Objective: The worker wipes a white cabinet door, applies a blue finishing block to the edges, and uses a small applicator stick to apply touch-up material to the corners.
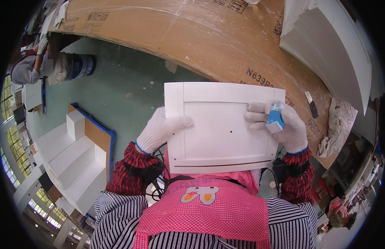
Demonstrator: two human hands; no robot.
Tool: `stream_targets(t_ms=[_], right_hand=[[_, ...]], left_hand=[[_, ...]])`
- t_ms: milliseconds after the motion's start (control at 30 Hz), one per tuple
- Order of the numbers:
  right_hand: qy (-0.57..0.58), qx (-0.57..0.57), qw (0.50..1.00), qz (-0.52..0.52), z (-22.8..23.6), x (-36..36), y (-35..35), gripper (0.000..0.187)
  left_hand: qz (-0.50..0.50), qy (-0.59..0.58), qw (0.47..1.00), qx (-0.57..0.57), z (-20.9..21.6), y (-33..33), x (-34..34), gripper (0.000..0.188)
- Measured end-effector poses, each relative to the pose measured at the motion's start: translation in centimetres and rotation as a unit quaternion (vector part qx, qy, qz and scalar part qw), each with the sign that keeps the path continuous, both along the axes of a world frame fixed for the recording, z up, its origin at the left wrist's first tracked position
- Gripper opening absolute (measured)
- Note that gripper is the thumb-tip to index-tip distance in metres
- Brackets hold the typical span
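A white framed panel (213,120) with a dark slot along its near edge and a few small holes is held up in front of my pink apron. My left hand (161,128), in a white knit glove, grips its left edge, thumb lying over the face. At the right side my gloved right hand (286,124) holds a small blue and white block (276,116), perhaps a sanding sponge. The fingers of that hand reach over the panel's right border; whether they touch its face I cannot tell.
Ahead lies a large cardboard-covered work surface (159,29), with stacked white panels (325,45), a scraper-like tool (311,103) and a crumpled cloth (335,128) on the right. White boards (76,162) stand on a blue-edged cart at left. A co-worker (30,66) is near a bucket (78,66).
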State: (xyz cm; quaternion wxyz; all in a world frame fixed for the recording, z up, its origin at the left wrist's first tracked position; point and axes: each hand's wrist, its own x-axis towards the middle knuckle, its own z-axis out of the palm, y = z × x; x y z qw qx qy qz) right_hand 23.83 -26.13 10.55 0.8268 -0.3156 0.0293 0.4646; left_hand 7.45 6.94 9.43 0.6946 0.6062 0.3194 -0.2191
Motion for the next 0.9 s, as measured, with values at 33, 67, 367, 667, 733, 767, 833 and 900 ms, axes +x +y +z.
stream_targets(t_ms=[33,67,367,667,733,767,833,900], right_hand=[[0.018,0.003,0.999,0.049,-0.7,0.1,-0.1,0.033],[-0.055,-0.059,0.994,-0.071,-1.4,0.8,0.0,0.033],[-0.163,-0.068,0.948,-0.264,-0.9,1.3,-4.7,0.034],[-0.101,-0.031,0.919,-0.38,0.3,-3.7,-9.0,0.039],[-0.098,-0.065,0.902,-0.416,0.6,-4.4,-9.5,0.038],[-0.091,-0.064,0.9,-0.422,0.3,-4.9,-9.8,0.036],[-0.075,-0.078,0.89,-0.444,0.1,-5.9,-10.2,0.03],[-0.058,-0.079,0.878,-0.469,0.0,-6.8,-10.1,0.029]], left_hand=[[-0.02,-0.001,1.0,0.006,0.3,0.1,-0.1,0.047],[-0.014,0.002,1.0,0.016,0.7,0.2,-0.2,0.047],[-0.012,-0.045,0.998,-0.037,1.9,-0.2,-1.8,0.045],[0.233,-0.246,0.936,0.097,9.3,2.9,-2.3,0.026],[0.153,-0.298,0.929,0.154,11.6,2.7,-2.3,0.025],[0.078,-0.343,0.91,0.219,12.4,2.4,-2.6,0.023],[-0.052,-0.384,0.847,0.364,12.9,1.2,-2.8,0.026],[-0.228,-0.552,0.644,0.478,12.7,0.4,-0.3,0.043]])
